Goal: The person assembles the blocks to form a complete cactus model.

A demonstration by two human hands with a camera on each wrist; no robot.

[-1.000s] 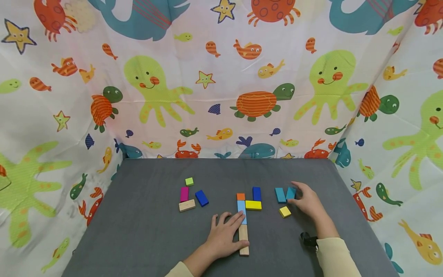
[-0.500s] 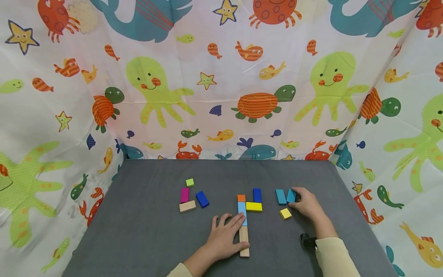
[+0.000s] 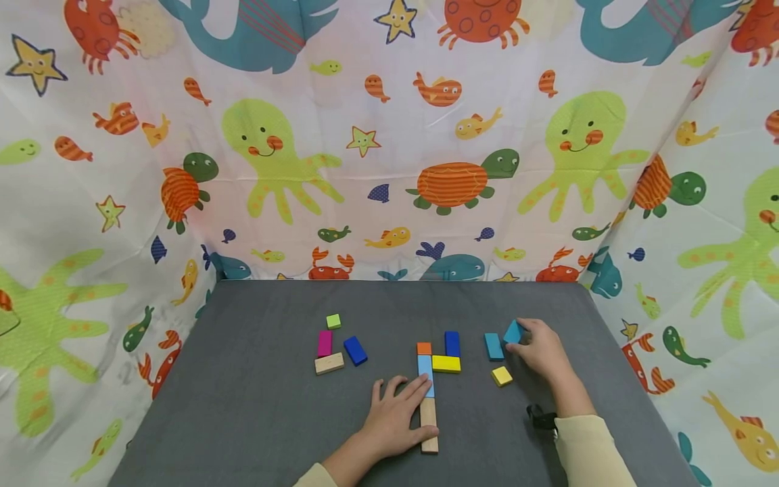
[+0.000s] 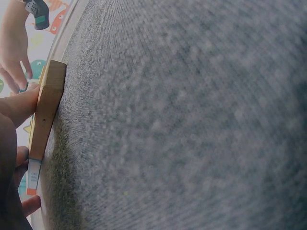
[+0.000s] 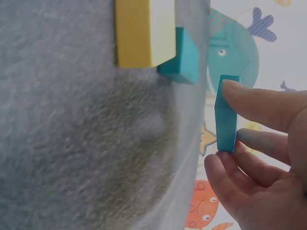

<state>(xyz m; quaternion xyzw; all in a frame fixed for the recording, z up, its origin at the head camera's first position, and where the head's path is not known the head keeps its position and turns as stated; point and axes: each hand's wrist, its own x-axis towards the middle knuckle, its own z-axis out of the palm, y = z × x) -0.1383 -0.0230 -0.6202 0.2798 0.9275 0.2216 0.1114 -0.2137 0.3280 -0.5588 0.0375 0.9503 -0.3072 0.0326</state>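
Between thumb and fingers, my right hand (image 3: 540, 350) pinches a teal wooden block (image 5: 226, 115), tilted and lifted off the cloth in the right wrist view. A second teal block (image 3: 493, 346) lies just left of it, with a small yellow block (image 3: 502, 376) nearer to me. My left hand (image 3: 392, 419) lies spread over a column of blocks. Its fingertips touch the light blue block (image 3: 425, 365) and its thumb rests on the natural wood block (image 3: 429, 423). An orange block (image 3: 424, 348) caps the column's far end; a yellow block (image 3: 446, 364) and an upright blue block (image 3: 452, 343) adjoin it on the right.
On the left lie a green cube (image 3: 333, 321), a magenta block (image 3: 325, 343), another wood block (image 3: 329, 364) and a tilted blue block (image 3: 356, 350). A grey cloth (image 3: 243, 406) covers the table. A sea-animal curtain (image 3: 377, 88) stands behind and at both sides.
The teal block in my right hand has come up off the cloth and turned, away from the other teal block. My left hand stays in place on the column.
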